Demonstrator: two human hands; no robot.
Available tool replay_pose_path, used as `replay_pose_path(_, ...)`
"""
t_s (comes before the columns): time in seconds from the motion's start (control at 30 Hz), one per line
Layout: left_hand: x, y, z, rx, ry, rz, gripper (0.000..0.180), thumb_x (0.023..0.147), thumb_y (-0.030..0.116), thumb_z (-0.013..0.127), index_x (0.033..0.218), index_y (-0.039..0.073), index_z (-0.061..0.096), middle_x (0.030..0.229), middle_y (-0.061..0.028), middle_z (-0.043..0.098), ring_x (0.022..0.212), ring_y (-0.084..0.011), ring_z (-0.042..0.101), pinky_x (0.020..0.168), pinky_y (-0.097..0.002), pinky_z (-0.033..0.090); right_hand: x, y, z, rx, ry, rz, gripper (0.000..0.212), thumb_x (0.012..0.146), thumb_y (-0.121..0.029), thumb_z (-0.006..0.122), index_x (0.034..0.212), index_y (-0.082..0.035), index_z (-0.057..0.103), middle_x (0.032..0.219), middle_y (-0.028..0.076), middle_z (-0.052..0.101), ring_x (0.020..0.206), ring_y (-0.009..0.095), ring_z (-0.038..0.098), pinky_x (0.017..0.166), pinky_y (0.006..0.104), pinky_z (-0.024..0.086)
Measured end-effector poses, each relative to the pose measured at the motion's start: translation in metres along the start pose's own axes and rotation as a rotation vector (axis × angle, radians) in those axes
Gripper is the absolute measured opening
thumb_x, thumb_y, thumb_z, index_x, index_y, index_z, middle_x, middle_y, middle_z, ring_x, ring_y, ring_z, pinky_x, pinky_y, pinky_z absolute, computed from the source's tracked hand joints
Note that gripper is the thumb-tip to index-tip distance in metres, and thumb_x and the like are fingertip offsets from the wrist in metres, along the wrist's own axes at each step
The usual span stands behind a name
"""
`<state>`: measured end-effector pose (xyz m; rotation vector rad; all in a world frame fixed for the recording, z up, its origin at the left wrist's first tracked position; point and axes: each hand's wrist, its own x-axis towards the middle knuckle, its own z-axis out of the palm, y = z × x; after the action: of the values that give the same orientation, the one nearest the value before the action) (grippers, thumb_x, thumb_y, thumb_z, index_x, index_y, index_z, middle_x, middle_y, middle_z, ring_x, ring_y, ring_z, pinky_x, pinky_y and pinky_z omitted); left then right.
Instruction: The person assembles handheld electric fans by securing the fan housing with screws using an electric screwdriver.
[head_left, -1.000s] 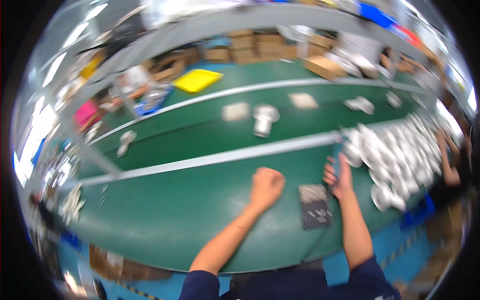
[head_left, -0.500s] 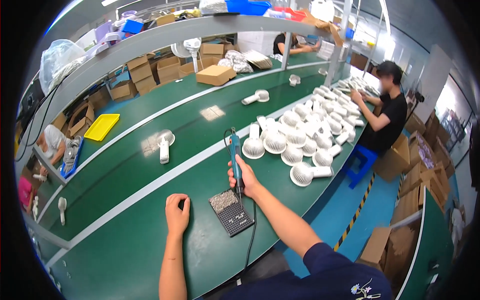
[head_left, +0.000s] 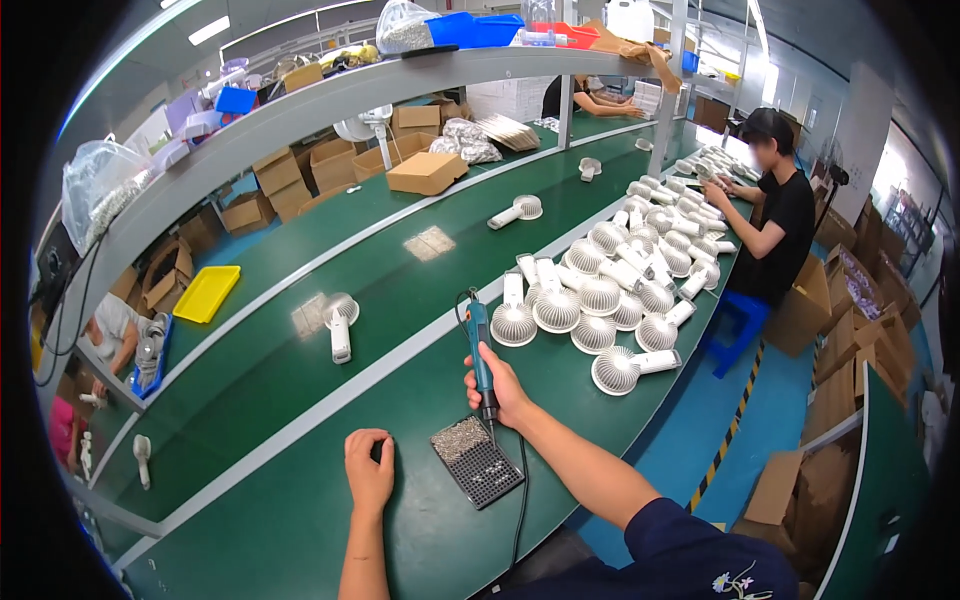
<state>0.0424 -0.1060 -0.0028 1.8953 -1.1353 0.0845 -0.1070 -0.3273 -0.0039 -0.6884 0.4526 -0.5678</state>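
My right hand [head_left: 503, 390] is wrapped round a teal electric screwdriver [head_left: 478, 328], held upright with its bit pointing down. The bit meets the right side of a small black screw tray [head_left: 488, 484]. Small metal screws [head_left: 460, 438] crowd the tray's far half, while its near half shows a grid of holes. Left of the tray, my left hand [head_left: 370, 468] rests on the green tabletop, fingers curled into a loose fist with nothing visible in them. White handheld fans [head_left: 598, 296] with ribbed round heads lie piled beyond my right hand, the closest one [head_left: 616, 371] on its side.
A black cord [head_left: 523, 500] runs down past the tray. A pale rail [head_left: 300, 418] divides the bench; more fans [head_left: 341, 325] lie beyond it. A yellow tray [head_left: 207, 293] and cardboard box [head_left: 427, 172] stand farther off. A co-worker [head_left: 780, 215] sits at the right; others work farther away.
The view has shifted, so the bench sits lower and farther right. Light specks on the tray's near half no longer show. Both hands keep about the same pose.
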Motion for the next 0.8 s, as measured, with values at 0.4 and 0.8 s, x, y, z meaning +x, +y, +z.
replay_pose_path(0.4, -0.001, -0.001, -0.007, 0.002, -0.036, -0.002, 0.006, 0.081, 0.003, 0.067, 0.086, 0.001, 0.064, 0.098, -0.0118, 0.065, 0.104, -0.0320, 0.057, 0.094, -0.0413, 0.044, 0.000, 0.007, -0.001, 0.149, 0.047, 0.017, 0.047, 0.100, -0.054, 0.046, 0.108, -0.009, 0.049, 0.069, 0.004, 0.051, 0.052, 0.014, 0.050, 0.049, 0.0301, 0.043)
replay_pose_path(0.8, -0.008, -0.010, -0.017, 0.060, 0.012, 0.083, 0.009, 0.077, 0.005, 0.068, 0.085, 0.003, 0.063, 0.094, -0.0120, 0.064, 0.098, -0.0322, 0.059, 0.090, -0.0423, 0.045, 0.001, 0.020, 0.011, 0.191, 0.057, 0.094, 0.059, 0.092, -0.063, 0.052, 0.108, -0.006, 0.052, 0.065, 0.003, 0.050, 0.047, 0.014, 0.046, 0.046, 0.0317, 0.042)
